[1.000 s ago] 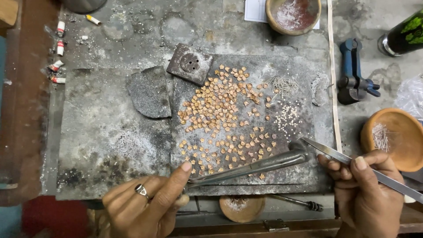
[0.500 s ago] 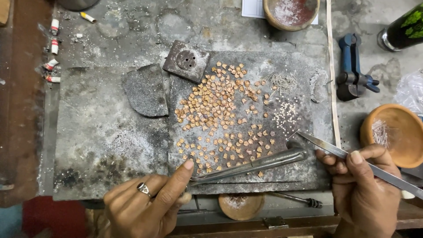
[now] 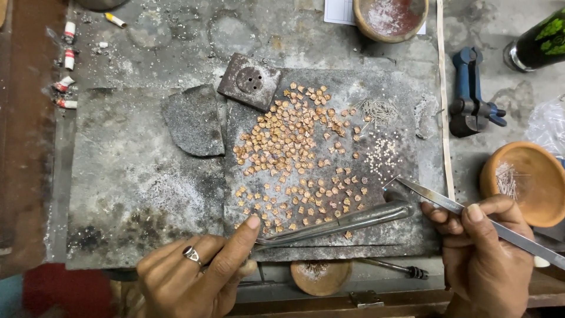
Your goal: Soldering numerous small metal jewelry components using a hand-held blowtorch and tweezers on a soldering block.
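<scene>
Dozens of small copper-coloured metal pieces (image 3: 294,156) lie scattered over a dark grey, pitted stone slab (image 3: 135,194), thickest toward twelve o'clock of the hands and thinning toward them. The left hand (image 3: 194,274), a ring on one finger, is closed around the near end of a long grey metal blowpipe-like tool (image 3: 338,222); its forefinger presses on the shaft. That tool's long axis runs from about eight o'clock up to two o'clock, ending near the tip of the other instrument. The right hand (image 3: 482,253) pinches long steel tweezers (image 3: 453,206) between thumb and fingers; they slant from four o'clock to ten o'clock, and the tip rests at the slab's right part, just beside a cluster of tiny pale beads (image 3: 382,156). The tweezers' tip is nearer to the copper pieces than either hand, with the closest ones lying at roughly nine to ten o'clock of it.

A bundle of thin wire pins (image 3: 376,111) sits at one o'clock of the scatter, and a square dark block with round holes (image 3: 249,80) at eleven. A curved grey slab fragment (image 3: 194,121) lies to the left. Terracotta bowls stand around: one holding white powder (image 3: 389,16) at the top, one with fine pins (image 3: 521,182) at three o'clock. A blue metal clamp (image 3: 471,94) rests on the rough, ash-dusted bench.
</scene>
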